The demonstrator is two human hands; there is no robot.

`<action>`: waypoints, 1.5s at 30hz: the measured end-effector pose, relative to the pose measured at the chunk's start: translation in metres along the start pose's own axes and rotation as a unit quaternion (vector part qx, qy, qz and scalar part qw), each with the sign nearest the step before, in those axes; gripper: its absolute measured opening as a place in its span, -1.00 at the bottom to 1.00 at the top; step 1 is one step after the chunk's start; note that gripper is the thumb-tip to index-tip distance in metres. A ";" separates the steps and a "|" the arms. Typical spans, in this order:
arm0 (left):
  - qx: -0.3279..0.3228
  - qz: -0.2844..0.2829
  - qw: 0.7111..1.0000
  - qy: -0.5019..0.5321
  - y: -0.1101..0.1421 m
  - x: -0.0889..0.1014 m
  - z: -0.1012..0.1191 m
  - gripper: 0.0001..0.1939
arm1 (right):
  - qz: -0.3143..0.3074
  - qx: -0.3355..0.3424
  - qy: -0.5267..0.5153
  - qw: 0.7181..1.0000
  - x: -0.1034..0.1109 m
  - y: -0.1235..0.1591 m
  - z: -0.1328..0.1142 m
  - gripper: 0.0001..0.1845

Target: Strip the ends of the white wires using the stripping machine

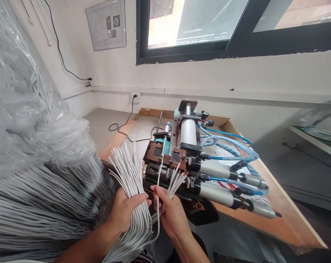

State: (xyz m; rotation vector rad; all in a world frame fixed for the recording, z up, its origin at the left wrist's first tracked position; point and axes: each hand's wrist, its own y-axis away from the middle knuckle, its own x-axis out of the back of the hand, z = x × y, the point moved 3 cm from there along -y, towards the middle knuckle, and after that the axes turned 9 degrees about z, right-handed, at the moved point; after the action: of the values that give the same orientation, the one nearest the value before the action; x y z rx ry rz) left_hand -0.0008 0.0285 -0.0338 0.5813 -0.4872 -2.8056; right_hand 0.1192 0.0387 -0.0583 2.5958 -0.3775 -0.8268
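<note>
My left hand (126, 209) is closed around a thick bundle of white cables (130, 170), their ends fanning upward. Just to its right, my right hand (169, 210) pinches a single white cable (160, 175) between thumb and finger. That cable stands upright, its upper end at the front of a pneumatic wire-stripping machine (172, 153). A smaller bunch of cables (177, 180) also sits in my right hand, with some reddish tips showing. The lower part of the large bundle bends down and hangs below my hands.
A big mass of grey cables (45, 208) under clear plastic wrap (36, 120) fills the left side. Metal air cylinders (217, 193) and blue hoses (236, 146) stick out to the right over the wooden bench edge (285, 219). A black power cord (118, 128) crosses the bench behind.
</note>
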 end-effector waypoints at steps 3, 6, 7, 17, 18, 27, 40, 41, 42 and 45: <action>-0.020 0.006 1.000 -0.013 -0.001 0.002 -0.001 -0.86 | 0.000 0.000 -0.010 1.000 -0.001 -0.002 -0.002 -0.70; -0.045 0.001 0.999 -0.018 -0.003 0.004 -0.001 -0.86 | -0.004 0.008 -0.010 1.000 -0.002 -0.003 -0.002 -0.70; -0.051 -0.001 0.998 -0.021 -0.004 0.005 -0.001 -0.87 | -0.003 0.014 -0.005 1.000 -0.002 -0.003 -0.002 -0.70; -0.078 -0.011 0.997 -0.022 -0.004 0.005 0.002 -0.87 | -0.065 0.084 0.117 0.987 0.014 0.007 0.013 -0.69; -0.078 -0.011 0.997 -0.007 -0.005 0.005 0.003 -0.82 | -0.082 0.080 0.134 0.984 0.017 0.009 0.016 -0.69; -0.081 0.009 0.997 -0.001 -0.010 0.009 0.011 -0.80 | -0.176 0.008 0.236 0.956 0.029 0.031 0.038 -0.65; -0.101 -0.035 0.994 -0.011 0.016 0.014 0.015 -0.89 | -0.142 0.035 0.286 0.947 0.020 0.057 0.046 -0.49; -0.095 -0.037 0.995 -0.007 0.019 0.014 0.016 -0.88 | -0.130 0.037 0.289 0.948 0.019 0.059 0.046 -0.49; -0.089 -0.037 0.995 -0.001 0.021 0.015 0.016 -0.87 | -0.116 0.037 0.292 0.949 0.019 0.062 0.047 -0.49; -0.070 -0.035 0.997 0.020 0.026 0.014 0.015 -0.83 | -0.103 0.031 0.307 0.946 0.019 0.069 0.047 -0.48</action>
State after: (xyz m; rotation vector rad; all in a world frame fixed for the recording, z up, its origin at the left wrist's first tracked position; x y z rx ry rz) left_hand -0.0160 0.0046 -0.0160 0.6341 -0.2640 -2.8577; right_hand 0.0963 -0.0424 -0.0730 2.8065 0.0525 -0.0302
